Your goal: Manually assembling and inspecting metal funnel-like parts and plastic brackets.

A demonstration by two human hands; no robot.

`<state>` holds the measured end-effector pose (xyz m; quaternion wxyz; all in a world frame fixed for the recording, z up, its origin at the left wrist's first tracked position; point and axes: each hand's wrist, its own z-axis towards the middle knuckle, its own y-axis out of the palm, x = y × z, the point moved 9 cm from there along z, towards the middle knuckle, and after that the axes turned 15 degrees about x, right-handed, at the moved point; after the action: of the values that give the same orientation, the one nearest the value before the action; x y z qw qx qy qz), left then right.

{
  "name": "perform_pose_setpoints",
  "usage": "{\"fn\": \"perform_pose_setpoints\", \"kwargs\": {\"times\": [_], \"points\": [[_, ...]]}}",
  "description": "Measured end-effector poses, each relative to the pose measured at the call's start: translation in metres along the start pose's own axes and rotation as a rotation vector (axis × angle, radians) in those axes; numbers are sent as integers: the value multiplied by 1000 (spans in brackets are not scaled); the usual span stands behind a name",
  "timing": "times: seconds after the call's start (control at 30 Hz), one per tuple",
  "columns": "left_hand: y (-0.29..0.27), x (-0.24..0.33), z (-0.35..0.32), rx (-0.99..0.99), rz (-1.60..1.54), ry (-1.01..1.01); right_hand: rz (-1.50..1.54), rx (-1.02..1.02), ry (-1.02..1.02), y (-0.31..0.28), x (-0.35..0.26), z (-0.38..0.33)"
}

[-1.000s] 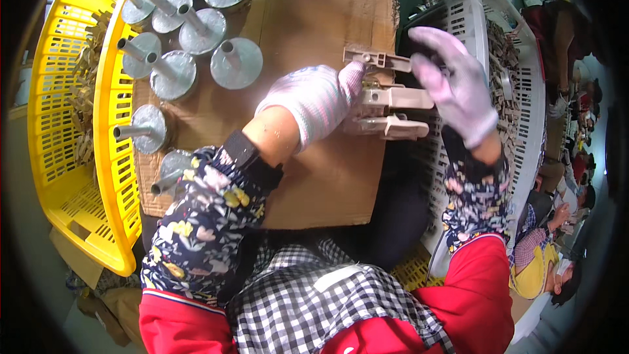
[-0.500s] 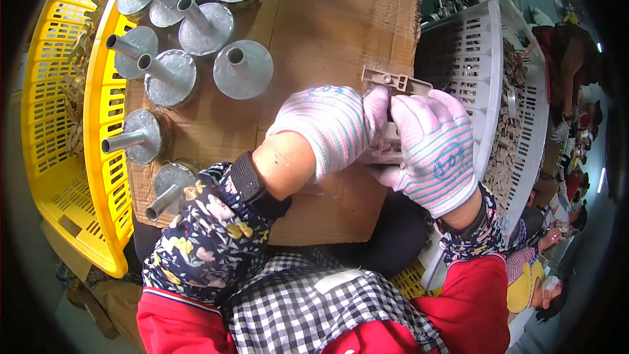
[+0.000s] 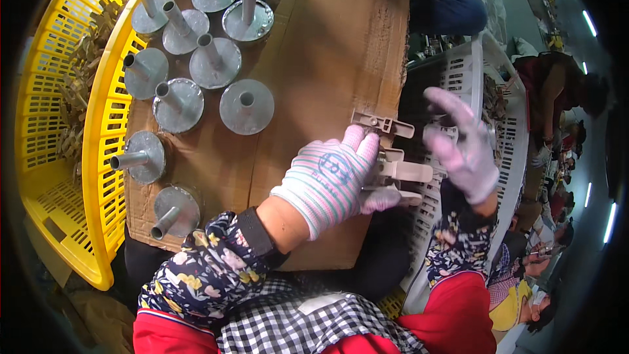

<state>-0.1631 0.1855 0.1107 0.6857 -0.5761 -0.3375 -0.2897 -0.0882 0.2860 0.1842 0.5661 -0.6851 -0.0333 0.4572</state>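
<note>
My left hand (image 3: 331, 180), in a striped knit glove, presses down on a short stack of beige plastic clip-like parts (image 3: 400, 170) at the right edge of a brown cardboard sheet (image 3: 321, 59). One more beige part (image 3: 381, 122) lies just above my fingers. My right hand (image 3: 462, 147), gloved in pink, hovers with fingers spread over the white slotted crate (image 3: 468, 78) to the right, holding nothing that I can see.
Several grey metal discs with upright tubes (image 3: 246, 105) stand on the cardboard's left half. A yellow slotted crate (image 3: 65, 131) holding tan parts lies at far left. Other people sit along the right rim.
My right hand has left the stack of beige parts and lifted to the right over the white crate. My left hand stays on the stack.
</note>
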Motion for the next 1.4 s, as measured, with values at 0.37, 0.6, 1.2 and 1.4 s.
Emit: {"fn": "perform_pose_setpoints", "kwargs": {"times": [0.37, 0.6, 1.2, 1.4], "points": [[20, 1, 28, 7, -69, 103, -110, 33, -274, 36, 70, 7], [27, -5, 39, -62, -84, 81, -109, 261, -592, 25, 41, 4], [26, 10, 50, -27, -24, 143, 14, 84, -23, 27, 98, 24], [30, 13, 53, -69, -31, 115, 393, -44, 417, 41, 133, 17]]}}
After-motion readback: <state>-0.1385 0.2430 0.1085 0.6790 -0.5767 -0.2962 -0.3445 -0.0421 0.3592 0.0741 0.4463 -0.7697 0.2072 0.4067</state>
